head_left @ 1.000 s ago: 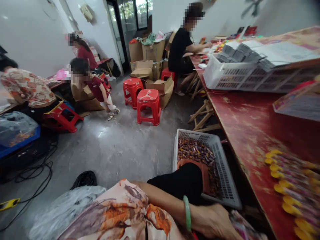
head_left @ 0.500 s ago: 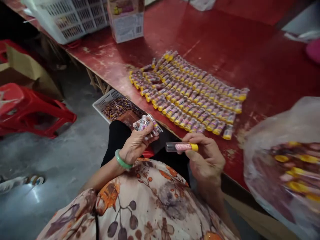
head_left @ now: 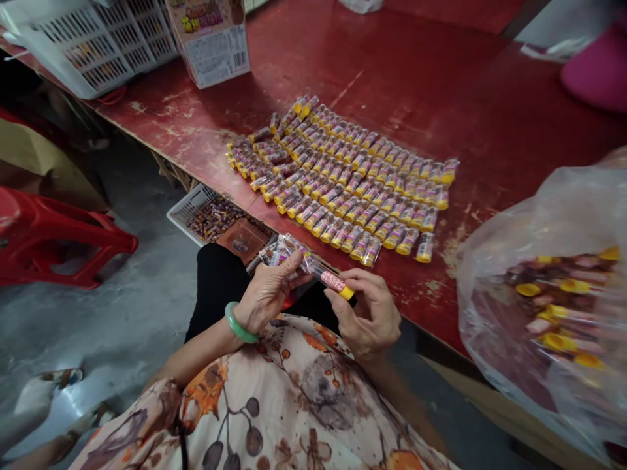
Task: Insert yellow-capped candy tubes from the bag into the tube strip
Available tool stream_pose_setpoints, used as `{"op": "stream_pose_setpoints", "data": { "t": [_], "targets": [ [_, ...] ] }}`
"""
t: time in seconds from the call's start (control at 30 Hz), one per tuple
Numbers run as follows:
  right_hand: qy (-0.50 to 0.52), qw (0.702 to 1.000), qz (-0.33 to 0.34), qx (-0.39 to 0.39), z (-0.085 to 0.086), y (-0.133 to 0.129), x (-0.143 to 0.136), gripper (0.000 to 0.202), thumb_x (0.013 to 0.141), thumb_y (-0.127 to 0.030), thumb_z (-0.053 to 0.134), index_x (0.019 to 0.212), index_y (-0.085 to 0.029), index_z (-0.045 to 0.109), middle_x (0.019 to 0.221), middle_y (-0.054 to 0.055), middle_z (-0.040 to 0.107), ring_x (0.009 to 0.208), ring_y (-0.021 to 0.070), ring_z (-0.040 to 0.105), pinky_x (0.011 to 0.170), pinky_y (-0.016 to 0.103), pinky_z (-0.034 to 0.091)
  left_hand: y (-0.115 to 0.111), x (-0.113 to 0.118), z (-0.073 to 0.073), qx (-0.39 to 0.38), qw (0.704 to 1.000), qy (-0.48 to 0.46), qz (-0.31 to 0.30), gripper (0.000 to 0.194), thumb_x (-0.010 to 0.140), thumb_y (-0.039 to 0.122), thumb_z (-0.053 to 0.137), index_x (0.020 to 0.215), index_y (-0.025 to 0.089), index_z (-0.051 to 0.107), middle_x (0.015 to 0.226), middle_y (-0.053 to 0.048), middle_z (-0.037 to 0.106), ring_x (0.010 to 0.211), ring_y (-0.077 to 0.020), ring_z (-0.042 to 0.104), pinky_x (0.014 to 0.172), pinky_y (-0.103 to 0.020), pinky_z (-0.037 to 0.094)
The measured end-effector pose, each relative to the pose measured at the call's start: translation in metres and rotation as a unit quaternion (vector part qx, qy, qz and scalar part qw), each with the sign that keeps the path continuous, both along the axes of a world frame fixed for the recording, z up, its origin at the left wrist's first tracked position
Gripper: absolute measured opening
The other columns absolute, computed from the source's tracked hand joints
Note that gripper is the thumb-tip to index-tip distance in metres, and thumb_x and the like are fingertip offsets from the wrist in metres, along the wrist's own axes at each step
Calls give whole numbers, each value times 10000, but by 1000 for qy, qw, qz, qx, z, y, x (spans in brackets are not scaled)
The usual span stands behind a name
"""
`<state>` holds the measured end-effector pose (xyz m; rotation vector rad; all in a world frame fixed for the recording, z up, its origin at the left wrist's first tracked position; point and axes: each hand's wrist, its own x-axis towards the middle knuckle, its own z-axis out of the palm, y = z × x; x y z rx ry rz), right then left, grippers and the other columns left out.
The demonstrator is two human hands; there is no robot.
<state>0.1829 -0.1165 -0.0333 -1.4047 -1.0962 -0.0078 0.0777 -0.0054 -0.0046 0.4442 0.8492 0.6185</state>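
Note:
Between the thumb and fingers of my left hand [head_left: 272,284] is a small stack of clear plastic wrappers [head_left: 287,251]. My right hand [head_left: 369,310] pinches a tube with a yellow cap [head_left: 337,284] by its capped end. The tube's dark far end meets the wrappers at my left fingertips; whether it is inside one I cannot tell. On the red table [head_left: 392,59], just past my hands, several slanting rows of wrapped yellow-capped tubes [head_left: 353,176] lie side by side.
At right, a clear plastic bag [head_left: 494,241] holds loose tubes. Below the table edge sits a white basket [head_left: 183,212] of small pieces with a brown box [head_left: 242,238]. A printed carton [head_left: 215,55] and a white crate [head_left: 93,52] stand far left, a red stool [head_left: 63,228] on the floor.
My right hand has brought the tube leftward and tilted it, so its dark end now reaches the wrappers in my left hand. The view has shifted to the right.

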Motion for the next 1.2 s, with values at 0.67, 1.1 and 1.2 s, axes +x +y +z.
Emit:
{"op": "stream_pose_setpoints", "data": {
  "t": [0.67, 1.1, 1.2],
  "targets": [
    [-48, 997, 58, -6, 9, -9, 21, 384, 822, -85, 609, 1171, -244, 619, 1116, 85, 644, 897, 215, 656, 727, 363, 583, -16, 7, 8, 83, 982, -50, -162, 315, 596, 204, 850, 869, 132, 710, 814, -37, 710, 705, -144, 656, 686, -257, 556],
    [-43, 999, 18, 15, 10, -9, 15, 349, 816, -67, 606, 1105, -253, 665, 1032, 62, 685, 886, 207, 676, 740, 352, 586, -22, 10, 6, 98, 979, -44, -173, 342, 571, 243, 865, 855, 129, 713, 825, -55, 725, 693, -168, 672, 672, -284, 573],
    [-26, 1000, 4, 9, 7, -9, 15, 314, 809, -82, 620, 1071, -246, 675, 1008, 57, 687, 875, 212, 675, 742, 363, 582, -21, 9, 4, 101, 978, -41, -176, 316, 602, 256, 851, 860, 130, 720, 839, -61, 729, 723, -185, 683, 685, -296, 580]
  ]
}}
